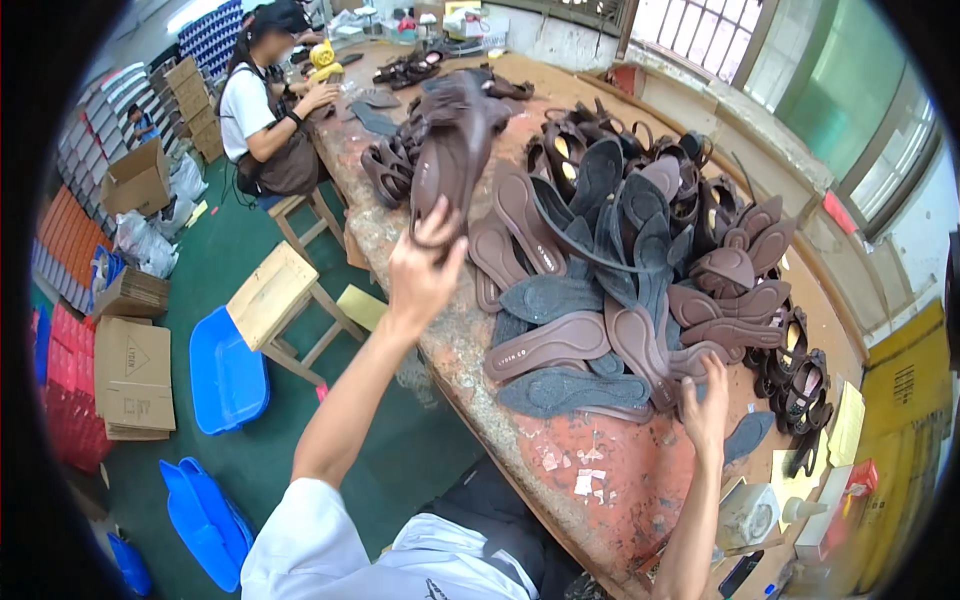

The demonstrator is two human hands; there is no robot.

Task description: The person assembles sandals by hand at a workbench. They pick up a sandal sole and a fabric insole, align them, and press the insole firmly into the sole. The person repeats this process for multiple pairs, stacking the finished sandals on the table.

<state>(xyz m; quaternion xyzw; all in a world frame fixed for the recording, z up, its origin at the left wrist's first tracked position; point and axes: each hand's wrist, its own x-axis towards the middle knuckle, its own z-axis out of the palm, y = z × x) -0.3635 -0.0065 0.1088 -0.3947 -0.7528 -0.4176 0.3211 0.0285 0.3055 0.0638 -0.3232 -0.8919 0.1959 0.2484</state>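
Observation:
My left hand (428,265) is raised over the table's left side and closed round the near end of a dark brown sandal (446,165). The sandal points away from me, its far part smeared by motion. Lower right, my right hand (706,405) has its thumb and fingers apart at the near end of a brown insole (700,358). That insole lies on a loose heap of insoles, some brown and smooth (550,345), others with dark grey undersides (575,390) showing. Behind the heap, strappy dark sandals (565,150) are piled up.
The worn table (560,450) runs away from me. More sandals (800,375) stand at its right edge, near a pale container (748,515). To the left are a wooden stool (272,295), a blue tub (228,370) and cartons (135,375). Another person (265,120) sits working at the far left.

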